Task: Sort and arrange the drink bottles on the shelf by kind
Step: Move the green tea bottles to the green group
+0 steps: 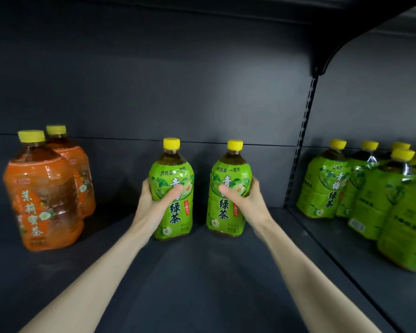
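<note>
Head view: our left hand [151,200] and right hand [250,200] curl fingers [175,191] round two upright green bottles [226,212], left of the green group [327,186].

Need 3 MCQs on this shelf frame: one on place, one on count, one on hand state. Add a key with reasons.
1. Where do the orange-label bottles stand?
A. left of the left hand
B. in the right bay
C. on the shelf above

2. How many orange-label bottles show?
A. one
B. two
C. four

3. What is the left hand doing?
A. lying flat on the shelf
B. hanging open
C. gripping a green-label bottle

Key:
1 A: they stand at far left, apart from the hand.
2 B: one is in front and one is behind it.
3 C: the thumb lies across the label and the fingers wrap round the side.
</note>
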`<move>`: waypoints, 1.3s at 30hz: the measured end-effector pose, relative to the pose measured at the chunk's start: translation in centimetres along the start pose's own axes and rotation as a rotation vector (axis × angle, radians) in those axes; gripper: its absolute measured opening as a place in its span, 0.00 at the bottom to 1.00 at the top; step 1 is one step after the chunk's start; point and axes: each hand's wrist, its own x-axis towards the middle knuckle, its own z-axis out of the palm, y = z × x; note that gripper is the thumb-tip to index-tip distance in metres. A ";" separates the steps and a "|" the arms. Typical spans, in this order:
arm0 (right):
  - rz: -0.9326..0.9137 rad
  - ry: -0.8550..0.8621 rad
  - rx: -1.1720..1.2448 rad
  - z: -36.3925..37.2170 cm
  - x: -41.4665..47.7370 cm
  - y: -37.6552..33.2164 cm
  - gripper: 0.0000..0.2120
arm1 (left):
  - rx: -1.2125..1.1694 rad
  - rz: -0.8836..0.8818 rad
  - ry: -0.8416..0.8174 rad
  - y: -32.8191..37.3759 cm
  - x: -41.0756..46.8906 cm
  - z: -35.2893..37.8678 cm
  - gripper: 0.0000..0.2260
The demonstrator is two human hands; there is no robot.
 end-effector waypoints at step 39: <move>-0.181 0.271 -0.013 -34.9 -12.1 -2.5 0.59 | 0.045 0.085 0.086 2.1 -15.1 35.3 0.25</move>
